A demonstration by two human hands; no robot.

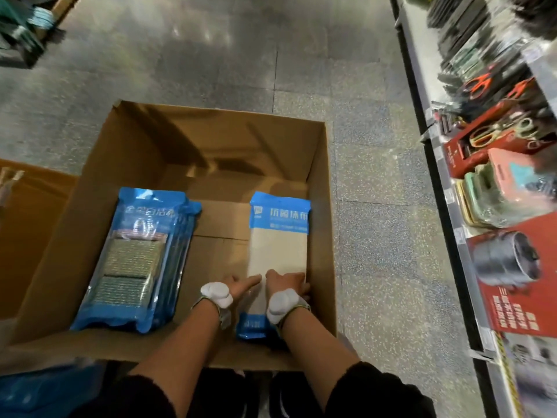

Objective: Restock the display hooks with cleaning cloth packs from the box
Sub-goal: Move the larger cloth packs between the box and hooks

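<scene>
An open cardboard box (99,188) stands on the floor in front of me. At its right side lies a blue-topped cleaning cloth pack (278,242) with a beige cloth inside. Both hands are on its near end: my left hand (241,285) grips its left edge with the thumb on top, and my right hand (287,282) grips its right edge, fingers curled round the side. A stack of blue packs with green-grey scrub pads (135,263) lies at the box's left. No display hooks are in view.
A shelf unit (470,224) runs along the right with scissors, red boxes and a pot box. Grey tiled floor (211,55) lies beyond the box. Another cardboard flap (27,224) sits at the left, and blue packaging (45,390) at the bottom left.
</scene>
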